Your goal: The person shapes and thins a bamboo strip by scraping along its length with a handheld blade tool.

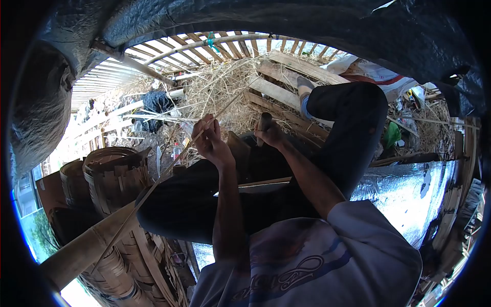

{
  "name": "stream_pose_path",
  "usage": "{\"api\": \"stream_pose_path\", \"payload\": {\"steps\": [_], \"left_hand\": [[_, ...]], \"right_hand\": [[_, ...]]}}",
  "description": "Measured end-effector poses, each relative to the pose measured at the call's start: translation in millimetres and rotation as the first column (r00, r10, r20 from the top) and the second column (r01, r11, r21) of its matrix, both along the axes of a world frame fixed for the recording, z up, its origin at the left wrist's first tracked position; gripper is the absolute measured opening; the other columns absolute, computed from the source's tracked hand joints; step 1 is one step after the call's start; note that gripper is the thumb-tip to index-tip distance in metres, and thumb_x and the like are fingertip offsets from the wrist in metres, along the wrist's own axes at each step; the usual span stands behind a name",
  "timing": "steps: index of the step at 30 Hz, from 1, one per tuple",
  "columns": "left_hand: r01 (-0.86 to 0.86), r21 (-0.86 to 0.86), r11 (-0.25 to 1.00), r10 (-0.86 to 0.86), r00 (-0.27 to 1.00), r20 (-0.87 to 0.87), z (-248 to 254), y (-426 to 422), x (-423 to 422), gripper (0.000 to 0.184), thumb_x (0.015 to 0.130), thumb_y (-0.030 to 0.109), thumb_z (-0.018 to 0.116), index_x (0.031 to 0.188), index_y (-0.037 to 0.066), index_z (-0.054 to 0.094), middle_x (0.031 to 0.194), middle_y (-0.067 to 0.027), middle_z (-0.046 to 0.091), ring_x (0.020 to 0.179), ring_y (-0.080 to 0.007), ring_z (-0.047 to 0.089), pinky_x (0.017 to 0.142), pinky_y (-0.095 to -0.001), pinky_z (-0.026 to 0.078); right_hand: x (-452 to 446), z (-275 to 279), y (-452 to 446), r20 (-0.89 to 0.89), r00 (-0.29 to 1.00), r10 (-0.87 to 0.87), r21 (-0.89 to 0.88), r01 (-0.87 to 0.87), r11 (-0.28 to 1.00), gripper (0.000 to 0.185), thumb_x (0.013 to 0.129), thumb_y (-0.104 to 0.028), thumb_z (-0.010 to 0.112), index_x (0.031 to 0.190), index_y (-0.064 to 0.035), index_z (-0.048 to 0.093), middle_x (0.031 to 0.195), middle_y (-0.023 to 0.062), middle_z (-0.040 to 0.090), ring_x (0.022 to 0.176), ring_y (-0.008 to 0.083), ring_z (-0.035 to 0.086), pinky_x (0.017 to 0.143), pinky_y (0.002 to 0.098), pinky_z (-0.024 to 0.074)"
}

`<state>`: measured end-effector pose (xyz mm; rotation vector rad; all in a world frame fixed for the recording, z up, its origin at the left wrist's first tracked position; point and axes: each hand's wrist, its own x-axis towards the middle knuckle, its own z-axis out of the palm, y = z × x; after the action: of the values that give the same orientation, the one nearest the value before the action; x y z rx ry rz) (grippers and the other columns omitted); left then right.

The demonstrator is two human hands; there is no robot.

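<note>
My left hand (210, 142) is raised over my lap with its fingers closed on a long thin bamboo strip (162, 176). The strip slants from the lower left up towards the straw. To the right, my right hand (271, 135) is closed round a short tool with a dark, blunt upper end (265, 121). Its lower part is mostly hidden by the fingers and shadow, so I cannot tell its exact kind. The two hands are apart, both above my dark trousers (353, 117).
Rolled woven bamboo sheets (112, 174) stand at left, beside a thick bamboo pole (87, 248). Straw and bamboo shavings (225, 92) cover the ground ahead, with wooden slats (281, 94) near my foot. A slatted bamboo fence (189, 48) lies beyond. Dark sheeting (245, 15) hangs overhead.
</note>
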<state>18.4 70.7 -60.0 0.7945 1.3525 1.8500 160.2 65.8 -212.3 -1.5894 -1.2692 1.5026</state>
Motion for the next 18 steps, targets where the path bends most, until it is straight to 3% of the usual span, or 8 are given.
{"api": "stream_pose_path", "payload": {"steps": [9,11,18], "left_hand": [[-0.012,-0.092,0.996,0.023,0.993,0.116,-34,-3,-9,0.015,0.094,0.014,0.049,0.107,0.006,0.046,0.124,-0.0179,0.051,0.113,-0.0243,0.052,0.092,-0.0341,0.047],[-0.042,-0.129,0.991,0.064,0.983,0.171,-44,-6,-13,0.015,0.094,0.016,0.051,0.105,0.007,0.047,0.125,-0.016,0.051,0.112,-0.023,0.052,0.092,-0.0331,0.047],[-0.012,-0.264,0.964,0.047,0.99,0.13,-44,-6,-19,0.021,0.092,0.019,0.053,0.111,0.009,0.049,0.125,-0.0124,0.051,0.11,-0.0227,0.053,0.09,-0.0333,0.047]], "right_hand": [[0,6,1,0.071,0.997,0.037,0.019,-0.038,0.999,0.008,0.069,-0.014,0.066,0.074,-0.0089,0.063,0.072,0.004,0.064,0.071,0.0157,0.063,0.068,0.0316,0.049],[-1,5,1,0.04,0.999,0.021,0.071,-0.024,0.997,0.013,0.067,-0.021,0.064,0.072,-0.0091,0.062,0.069,0.0053,0.065,0.067,0.0179,0.064,0.063,0.0316,0.0504],[-4,-5,-1,-0.08,0.997,0.008,0.068,-0.003,0.998,0.01,0.068,-0.017,0.065,0.072,-0.0102,0.059,0.067,0.0028,0.062,0.066,0.016,0.061,0.062,0.0306,0.0477]]}}
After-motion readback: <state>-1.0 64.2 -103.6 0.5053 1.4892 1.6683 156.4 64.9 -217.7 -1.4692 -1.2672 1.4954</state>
